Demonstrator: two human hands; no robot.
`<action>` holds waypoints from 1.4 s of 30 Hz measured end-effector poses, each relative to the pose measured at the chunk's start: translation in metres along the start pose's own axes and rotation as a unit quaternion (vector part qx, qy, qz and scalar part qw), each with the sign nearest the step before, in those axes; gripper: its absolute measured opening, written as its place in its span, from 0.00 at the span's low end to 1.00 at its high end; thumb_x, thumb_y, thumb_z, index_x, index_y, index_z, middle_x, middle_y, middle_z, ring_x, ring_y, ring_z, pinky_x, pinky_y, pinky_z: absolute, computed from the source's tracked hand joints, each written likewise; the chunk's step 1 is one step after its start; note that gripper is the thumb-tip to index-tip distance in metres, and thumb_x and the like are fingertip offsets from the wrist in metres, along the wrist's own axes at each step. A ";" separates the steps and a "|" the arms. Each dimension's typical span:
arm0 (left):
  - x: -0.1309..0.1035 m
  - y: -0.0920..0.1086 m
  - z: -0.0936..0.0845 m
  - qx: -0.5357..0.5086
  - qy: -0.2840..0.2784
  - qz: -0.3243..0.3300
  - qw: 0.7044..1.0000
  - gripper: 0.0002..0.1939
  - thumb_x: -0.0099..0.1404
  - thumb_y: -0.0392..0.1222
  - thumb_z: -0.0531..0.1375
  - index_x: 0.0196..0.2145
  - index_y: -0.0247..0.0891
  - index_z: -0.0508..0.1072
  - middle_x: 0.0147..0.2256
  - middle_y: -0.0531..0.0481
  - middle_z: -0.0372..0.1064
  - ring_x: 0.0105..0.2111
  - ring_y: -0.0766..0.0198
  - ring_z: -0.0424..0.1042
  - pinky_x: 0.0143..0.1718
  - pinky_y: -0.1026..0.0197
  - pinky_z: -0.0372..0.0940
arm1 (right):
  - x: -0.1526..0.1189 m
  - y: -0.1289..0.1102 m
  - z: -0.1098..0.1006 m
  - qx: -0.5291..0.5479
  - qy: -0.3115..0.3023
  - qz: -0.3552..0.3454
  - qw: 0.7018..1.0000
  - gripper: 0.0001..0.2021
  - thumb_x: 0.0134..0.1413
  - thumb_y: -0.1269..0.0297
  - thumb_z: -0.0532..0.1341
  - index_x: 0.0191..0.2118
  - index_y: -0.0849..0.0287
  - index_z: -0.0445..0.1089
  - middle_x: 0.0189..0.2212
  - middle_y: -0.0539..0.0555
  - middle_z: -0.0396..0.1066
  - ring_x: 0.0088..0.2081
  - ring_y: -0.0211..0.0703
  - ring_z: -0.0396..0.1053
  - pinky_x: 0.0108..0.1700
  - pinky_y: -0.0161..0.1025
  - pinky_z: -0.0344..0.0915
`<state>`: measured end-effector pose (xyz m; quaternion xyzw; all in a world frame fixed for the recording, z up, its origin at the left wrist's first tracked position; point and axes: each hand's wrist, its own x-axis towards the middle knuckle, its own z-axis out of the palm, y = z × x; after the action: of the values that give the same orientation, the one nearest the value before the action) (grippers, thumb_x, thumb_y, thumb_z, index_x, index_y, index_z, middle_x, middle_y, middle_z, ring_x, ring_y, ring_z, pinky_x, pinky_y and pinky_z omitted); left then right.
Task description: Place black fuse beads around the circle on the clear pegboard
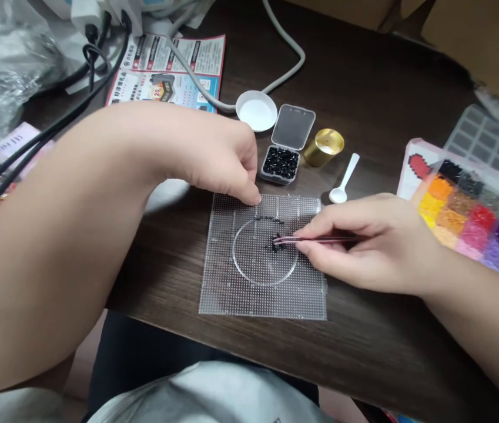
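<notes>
A clear square pegboard (pixel 218 282) lies on the dark table, with a clear ring (pixel 239 271) resting on its pegs. My left hand (pixel 214 153) is at the board's far edge, fingers curled, thumb touching the edge. Pinched in my right hand (pixel 359 247) is a pair of tweezers (pixel 315 239), tips pointing left over the ring's inside. Small black beads (pixel 277 242) are clustered at those tips; whether one is gripped I cannot tell. A short row of black beads (pixel 269 220) sits near the ring's far side.
Behind the board stand an open box of black beads (pixel 281 163), a gold cap (pixel 324 147), a white spoon (pixel 340 192) and a white dish (pixel 257 110). Right is a multicolour bead tray (pixel 482 217); left are black cables (pixel 62 126), crinkled plastic (pixel 6 70) and a printed leaflet (pixel 187 53).
</notes>
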<state>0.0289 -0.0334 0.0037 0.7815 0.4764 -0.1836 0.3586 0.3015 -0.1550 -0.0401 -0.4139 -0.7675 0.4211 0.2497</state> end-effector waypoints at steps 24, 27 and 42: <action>0.000 0.007 -0.001 0.024 -0.025 -0.066 0.997 0.17 0.75 0.56 0.71 0.34 0.44 0.88 0.21 0.54 0.69 0.22 0.64 0.61 0.29 0.54 0.51 | -0.002 -0.002 0.003 -0.094 0.013 -0.069 0.993 0.13 0.78 0.71 0.72 0.36 0.53 0.88 0.29 0.51 0.88 0.20 0.38 0.76 0.24 0.37 0.70; 0.002 0.004 0.000 0.031 -0.024 -0.050 0.998 0.18 0.74 0.59 0.71 0.35 0.43 0.88 0.23 0.52 0.72 0.25 0.62 0.66 0.32 0.54 0.54 | 0.000 -0.003 0.004 -0.054 0.040 -0.024 0.997 0.10 0.75 0.69 0.74 0.37 0.53 0.90 0.25 0.49 0.85 0.21 0.39 0.77 0.22 0.35 0.69; -0.003 0.012 -0.004 0.066 -0.005 -0.043 0.997 0.14 0.69 0.55 0.71 0.27 0.50 0.87 0.27 0.49 0.84 0.25 0.55 0.75 0.26 0.52 0.60 | 0.005 -0.010 0.008 -0.072 0.094 0.023 0.993 0.11 0.70 0.71 0.72 0.34 0.51 0.88 0.22 0.47 0.81 0.20 0.38 0.75 0.22 0.33 0.65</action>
<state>0.0382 -0.0358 0.0127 0.7812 0.4949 -0.2335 0.3005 0.2887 -0.1574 -0.0355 -0.4863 -0.7592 0.3293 0.2807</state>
